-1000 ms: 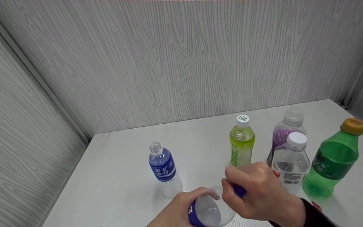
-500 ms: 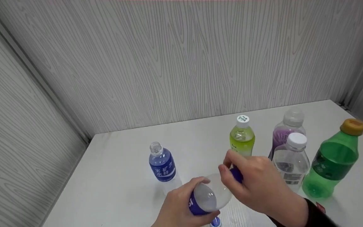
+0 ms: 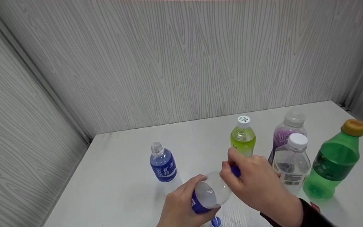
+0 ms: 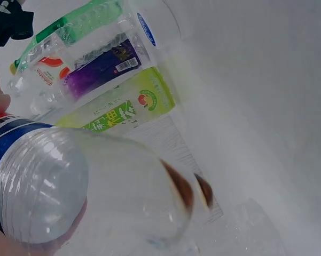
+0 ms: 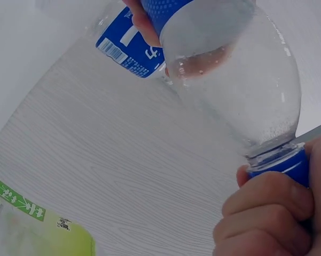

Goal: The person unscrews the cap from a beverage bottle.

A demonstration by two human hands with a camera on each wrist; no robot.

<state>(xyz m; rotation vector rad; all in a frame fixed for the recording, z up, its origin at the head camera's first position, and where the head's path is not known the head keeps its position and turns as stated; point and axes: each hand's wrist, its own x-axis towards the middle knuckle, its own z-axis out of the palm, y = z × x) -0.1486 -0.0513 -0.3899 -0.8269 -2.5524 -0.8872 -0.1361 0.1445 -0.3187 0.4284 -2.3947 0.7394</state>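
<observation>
My left hand (image 3: 183, 201) grips a clear plastic bottle (image 3: 220, 189) with a blue label round its body. The bottle lies tilted in the air, its neck pointing right. My right hand (image 3: 257, 181) pinches the blue cap (image 5: 288, 166) between curled fingers and thumb. In the right wrist view the cap sits on the bottle neck; whether it is loose I cannot tell. Just behind the left hand stands a blue-labelled drink bottle (image 3: 163, 165) with an uncovered mouth. On the table below the held bottle lies a small blue-and-white cap (image 3: 216, 221).
A yellow-green bottle (image 3: 243, 138) with a white cap stands beyond the right hand. Right of it are a purple-labelled bottle (image 3: 287, 137), a clear white-capped bottle (image 3: 290, 162) and a green bottle (image 3: 334, 164) with an orange cap. A wood-grain panel (image 3: 181, 63) backs the white table (image 3: 112, 176).
Both hands and the held bottle have risen a little away from the table's front. The loose blue-and-white cap has come into view beneath. The standing bottles stay put.
</observation>
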